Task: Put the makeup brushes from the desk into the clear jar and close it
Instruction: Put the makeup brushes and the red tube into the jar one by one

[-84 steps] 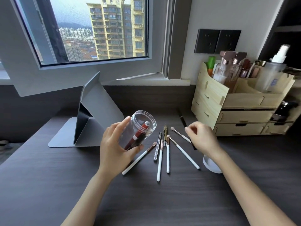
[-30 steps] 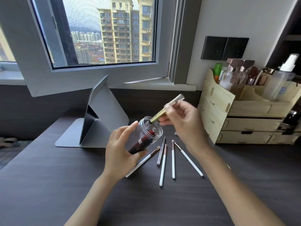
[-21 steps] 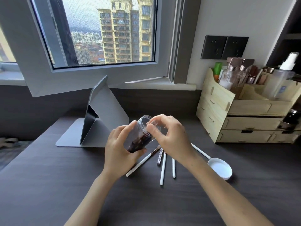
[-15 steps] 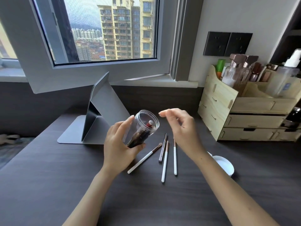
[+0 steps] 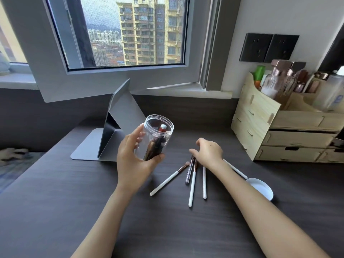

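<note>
My left hand grips the clear jar and tilts its open mouth up and to the right, above the dark desk. A red-capped tube and dark items stand inside the jar. Several white-handled makeup brushes lie fanned on the desk, with a darker metallic one among them. My right hand hovers low over the brush tips, fingers curved down onto them; no brush is clearly held. The jar's white lid lies on the desk beside my right forearm.
A grey folded tablet stand rises behind the jar. A wooden drawer organiser with bottles fills the right. An open window sash juts over the back of the desk.
My right hand put the gold-handled item into the jar, let go, and dropped to the brushes on the desk. The jar stayed in my left hand.
</note>
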Tool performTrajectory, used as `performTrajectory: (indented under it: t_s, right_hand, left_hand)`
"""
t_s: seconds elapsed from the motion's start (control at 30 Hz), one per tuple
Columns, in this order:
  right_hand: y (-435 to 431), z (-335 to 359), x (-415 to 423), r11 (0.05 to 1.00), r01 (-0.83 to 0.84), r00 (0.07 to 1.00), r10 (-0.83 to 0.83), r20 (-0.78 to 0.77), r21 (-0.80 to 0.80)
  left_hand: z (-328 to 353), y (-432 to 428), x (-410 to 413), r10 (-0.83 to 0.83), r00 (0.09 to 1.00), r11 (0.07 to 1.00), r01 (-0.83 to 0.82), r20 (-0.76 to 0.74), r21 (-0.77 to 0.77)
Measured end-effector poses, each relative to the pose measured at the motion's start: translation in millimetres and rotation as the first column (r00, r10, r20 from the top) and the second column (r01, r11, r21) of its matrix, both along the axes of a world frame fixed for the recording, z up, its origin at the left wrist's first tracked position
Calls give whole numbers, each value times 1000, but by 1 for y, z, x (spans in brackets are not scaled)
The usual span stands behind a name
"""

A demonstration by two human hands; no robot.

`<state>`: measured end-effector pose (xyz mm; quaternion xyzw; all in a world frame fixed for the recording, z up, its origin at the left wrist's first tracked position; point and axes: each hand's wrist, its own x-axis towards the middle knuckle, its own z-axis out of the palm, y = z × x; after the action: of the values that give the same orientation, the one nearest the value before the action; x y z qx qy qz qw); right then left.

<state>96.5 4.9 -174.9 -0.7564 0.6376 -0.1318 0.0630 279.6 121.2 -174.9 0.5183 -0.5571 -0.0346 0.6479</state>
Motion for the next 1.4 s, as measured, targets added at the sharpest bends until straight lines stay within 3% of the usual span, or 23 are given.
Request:
performTrajectory:
  t_s: [0.17, 0.23, 0.3, 0.4, 0.47, 0.57, 0.6, 0.67, 0.77, 0.87, 0.97, 1.07, 1.17, 1.23, 1.3, 1.4]
  right_hand:
    - [-19, 3, 19, 988, 85, 995, -92, 45, 126]
    - [-24, 8, 20, 979, 114, 977, -141, 159, 167]
    - [-27, 13, 11, 976, 134, 902, -191, 388, 169]
    - [-15, 39, -13, 989, 127, 584, -135, 801, 73]
    - [3, 62, -27, 979, 194, 318, -4, 948, -60]
    - [32, 90, -35, 946, 258, -55, 217, 975, -196]
    - [42, 96, -34, 939, 253, -128, 272, 954, -234]
    - [59, 103, -26, 917, 244, -166, 360, 918, -315]
    - [77, 99, -12, 870, 179, -3, 468, 884, -460]
    - [86, 82, -2, 846, -31, 316, 513, 798, -532]
    - [83, 66, -3, 846, -185, 629, 493, 601, -501]
    - [80, 63, -14, 844, -258, 680, 504, 532, -470]
    - [75, 59, -34, 906, -151, 639, 394, 660, -395]
    - [64, 48, -48, 947, -59, 734, 256, 629, -316]
    - [53, 30, -58, 981, -16, 868, 111, 485, -196]
    - [44, 6, -59, 1000, 17, 958, -11, 288, -21]
  left_hand:
    - [-2, 0, -2, 29, 994, 1000, -29, 103, -2]
    - [-2, 1, -3, 35, 990, 999, -35, 136, -3]
    - [-2, 1, -3, 40, 988, 999, -40, 147, 1]
    - [-2, 1, -3, 41, 989, 999, -42, 140, 2]
    - [-2, 2, -3, 42, 988, 999, -44, 150, 8]
    - [-2, 2, -6, 48, 976, 998, -53, 212, 19]
    - [-2, 3, -7, 51, 971, 998, -58, 233, 24]
    - [-2, 4, -10, 55, 959, 998, -64, 280, 24]
    - [-1, 6, -14, 39, 941, 999, -49, 335, 21]
    - [0, 8, -16, 15, 952, 999, -26, 306, 33]
    - [1, 9, -16, 4, 961, 999, -16, 278, 41]
    - [1, 8, -16, 14, 950, 999, -28, 313, 40]
    - [0, 8, -15, 24, 954, 998, -39, 299, 46]
    - [1, 7, -14, 35, 957, 998, -49, 288, 41]
    - [1, 7, -13, 42, 959, 998, -54, 280, 34]
    - [0, 6, -14, 43, 961, 998, -55, 273, 36]
